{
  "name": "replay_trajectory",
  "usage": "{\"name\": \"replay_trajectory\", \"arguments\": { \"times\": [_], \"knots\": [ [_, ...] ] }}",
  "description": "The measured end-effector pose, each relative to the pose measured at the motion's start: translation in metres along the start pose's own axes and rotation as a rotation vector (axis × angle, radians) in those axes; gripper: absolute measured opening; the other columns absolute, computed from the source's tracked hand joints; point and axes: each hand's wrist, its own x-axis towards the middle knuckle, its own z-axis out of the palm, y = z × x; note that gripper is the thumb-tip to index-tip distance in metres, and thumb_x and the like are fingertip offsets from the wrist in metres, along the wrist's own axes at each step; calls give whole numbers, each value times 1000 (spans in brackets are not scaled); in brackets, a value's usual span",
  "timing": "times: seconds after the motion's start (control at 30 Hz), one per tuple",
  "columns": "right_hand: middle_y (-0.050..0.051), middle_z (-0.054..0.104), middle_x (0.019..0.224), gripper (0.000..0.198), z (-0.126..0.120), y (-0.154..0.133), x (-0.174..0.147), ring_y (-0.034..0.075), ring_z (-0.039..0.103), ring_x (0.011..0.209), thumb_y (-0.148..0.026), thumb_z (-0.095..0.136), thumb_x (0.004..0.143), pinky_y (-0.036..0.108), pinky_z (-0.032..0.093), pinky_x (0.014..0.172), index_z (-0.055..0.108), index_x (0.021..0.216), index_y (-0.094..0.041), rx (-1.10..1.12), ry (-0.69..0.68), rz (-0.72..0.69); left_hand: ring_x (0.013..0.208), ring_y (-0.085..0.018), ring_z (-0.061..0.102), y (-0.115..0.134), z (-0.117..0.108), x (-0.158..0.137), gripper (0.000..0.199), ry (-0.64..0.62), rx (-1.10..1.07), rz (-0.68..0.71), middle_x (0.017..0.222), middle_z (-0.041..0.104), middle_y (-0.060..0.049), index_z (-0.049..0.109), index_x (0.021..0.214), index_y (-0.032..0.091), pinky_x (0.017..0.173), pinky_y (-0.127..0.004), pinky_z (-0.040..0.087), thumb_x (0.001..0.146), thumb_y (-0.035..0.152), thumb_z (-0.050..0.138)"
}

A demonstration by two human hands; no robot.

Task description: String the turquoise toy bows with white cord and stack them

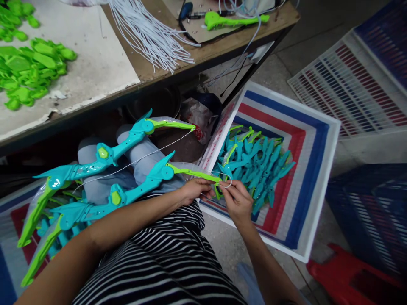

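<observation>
Two teal and green toy bows lie across my lap. The nearer toy bow (136,192) has its right green tip between my hands. My left hand (199,189) is closed around that limb just short of the tip. With thumb and fingers pinched at the tip, my right hand (235,199) holds a white cord (229,178), which makes a small loop there. The farther toy bow (95,165) rests on my knees, with a white string (152,154) hanging from its right tip. No hand touches it.
A striped crate (313,178) at my right holds several teal bows; another crate (12,212) with bows stands at left. On the workbench (104,63) lie green parts (34,63), a bundle of white cords (152,38) and a green piece (235,20). A red stool (343,271) is lower right.
</observation>
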Motion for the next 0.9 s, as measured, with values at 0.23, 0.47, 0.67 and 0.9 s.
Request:
{"name": "replay_trajectory", "arguments": {
  "times": [0.23, 0.47, 0.67, 0.9],
  "knots": [
    [4, 62, 88, 16, 7, 5, -3, 16, 62, 79, -28, 56, 90, 29, 51, 66, 71, 90, -23, 33, -30, -24, 51, -9, 57, -3, 0, 9, 19, -92, -36, 38, 61, 63, -2, 64, 71, 9, 53, -20, 44, 70, 24, 75],
    [6, 65, 84, 17, -1, -4, 13, 20, 60, 80, -34, 61, 88, 32, 47, 70, 66, 91, -19, -215, 111, -61, 49, -8, 56, -1, 2, 10, 18, 2, 140, 21, 59, 62, -1, 58, 66, 11, 50, -19, 43, 80, 22, 64],
    [9, 69, 92, 28, 11, -14, 57, 25, 57, 95, -32, 50, 92, 39, 37, 82, 63, 114, -20, -331, -558, -356, 44, -10, 49, 7, -6, -12, 26, 70, 551, 57, 48, 53, 2, 52, 51, 15, 49, -22, 41, 77, 9, 49],
    [8, 70, 77, 44, 17, 14, 104, 26, 61, 80, -54, 40, 91, 38, 39, 72, 69, 101, -24, -352, -639, -526, 102, -22, 61, 26, -100, -188, 7, 98, 203, 523, 110, 69, -7, 65, 66, 16, 88, -35, 48, 73, 18, 62]
  ]
}}
